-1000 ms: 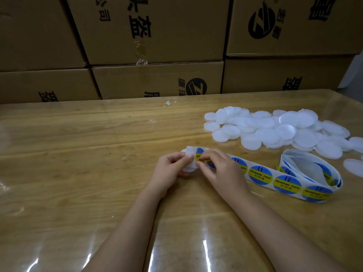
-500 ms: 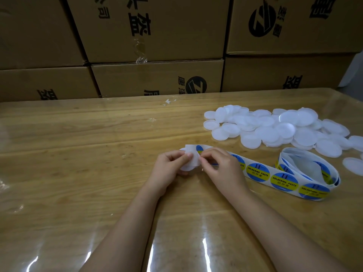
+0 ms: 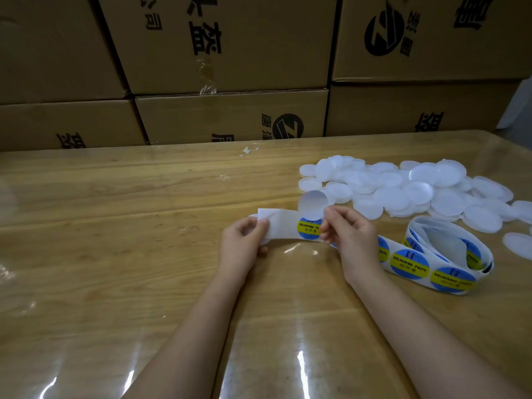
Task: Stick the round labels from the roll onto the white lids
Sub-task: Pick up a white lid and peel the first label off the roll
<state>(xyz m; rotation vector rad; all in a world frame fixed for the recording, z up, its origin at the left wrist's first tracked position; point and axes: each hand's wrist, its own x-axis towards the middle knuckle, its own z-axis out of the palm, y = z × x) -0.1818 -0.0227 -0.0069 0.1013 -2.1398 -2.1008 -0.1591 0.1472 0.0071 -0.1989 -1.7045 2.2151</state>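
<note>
Hands moved apart since the earlier frame. They were bunched together at the strip's end. Now one round label (image 3: 313, 203) is off the backing and lifted clear.

Right hand (image 3: 348, 234): thumb and forefinger pinch the label's right edge, other fingers loosely curled. The label stands nearly upright just past the strip, pale back toward the camera, printed face away.

Left hand (image 3: 244, 243): pinches the free left end of the backing strip (image 3: 280, 226), holding it just above the table (image 3: 115, 226). A white edge shows under this hand. Cannot tell if it's a lid.

The strip's long axis runs left to right. A bare stretch lies between the hands, then the next label (image 3: 309, 230), still stuck down, sits just left of the right fingers. The strip passes under the right hand to the loose roll (image 3: 449, 254), near right.

White lids (image 3: 403, 194) lie in an overlapping heap, far and right of the right hand. The closest ones sit just beyond the lifted label. The right hand is clearly the nearer hand, with the left well apart from the heap.

Step in hand, as I judge it: peel done, placement not started, no labelled lid in view. The next move likely needs the label turned sticky side down over one lid. Risk: it may curl onto the fingers or land off-centre.

Cardboard boxes (image 3: 230, 53) are stacked along the far edge.
</note>
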